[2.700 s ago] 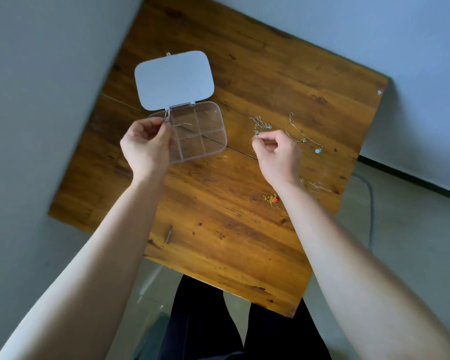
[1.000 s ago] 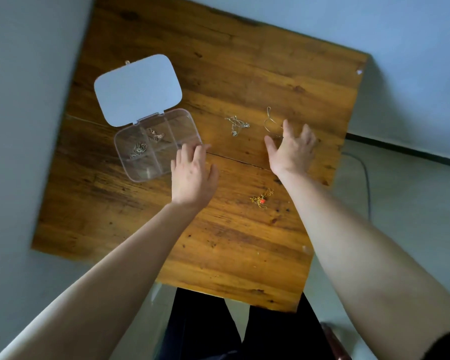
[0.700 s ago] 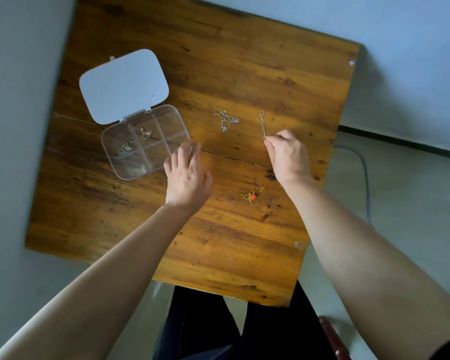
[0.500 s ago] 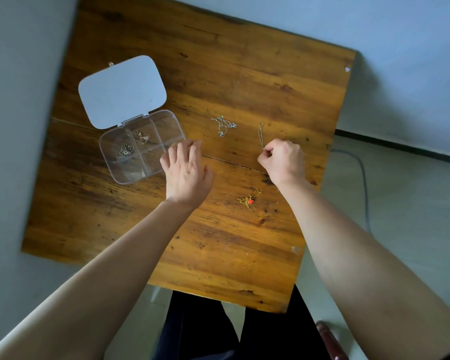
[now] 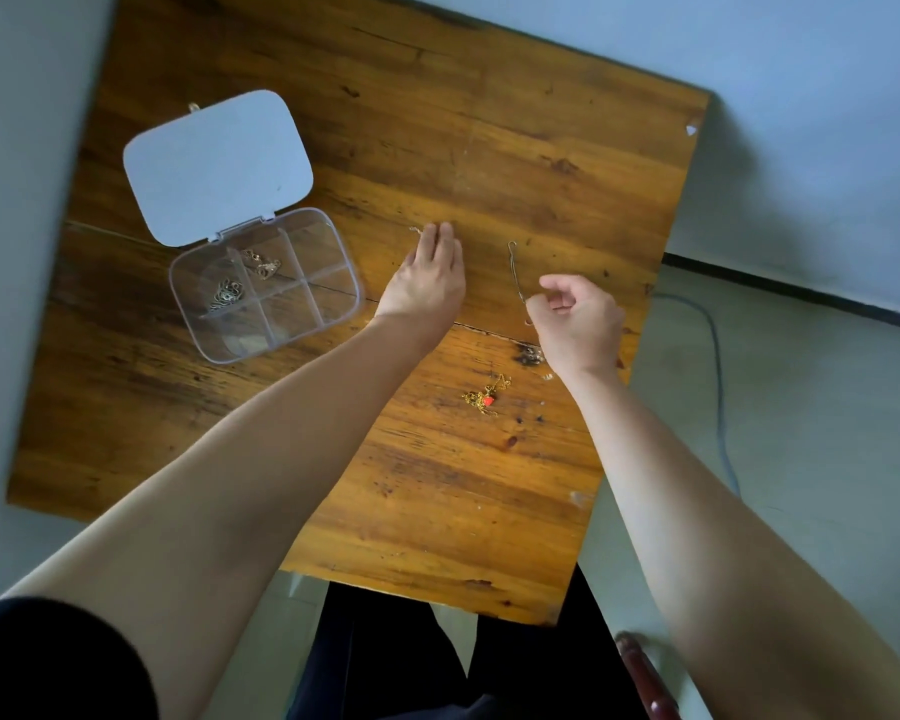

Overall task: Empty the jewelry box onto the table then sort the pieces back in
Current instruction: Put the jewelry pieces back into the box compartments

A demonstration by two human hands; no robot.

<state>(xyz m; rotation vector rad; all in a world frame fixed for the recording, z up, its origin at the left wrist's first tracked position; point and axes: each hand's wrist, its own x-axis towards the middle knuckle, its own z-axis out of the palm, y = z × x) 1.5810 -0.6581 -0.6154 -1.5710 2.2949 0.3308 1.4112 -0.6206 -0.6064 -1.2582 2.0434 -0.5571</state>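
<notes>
The clear jewelry box (image 5: 302,324) lies open on the wooden table (image 5: 489,148), its white lid (image 5: 217,166) folded back. Two of its compartments hold small pieces (image 5: 227,293). My left hand (image 5: 427,275) rests flat, fingers covering a small silver chain whose end (image 5: 415,230) peeks out. My right hand (image 5: 578,319) is pinched shut on a thin silver chain (image 5: 515,272), which trails away over the table. A gold chain with a red pendant (image 5: 487,397) lies near my right wrist. A dark small piece (image 5: 528,353) sits beside that hand.
The table's right edge runs close by my right hand, with the floor and a grey cable (image 5: 718,356) beyond. Walls border the table on the left and at the back. My dark-clothed legs (image 5: 437,662) are below the near edge.
My left hand has slid from beside the box over to the small silver chain and now covers it. My right hand has drawn the thin chain back toward me.
</notes>
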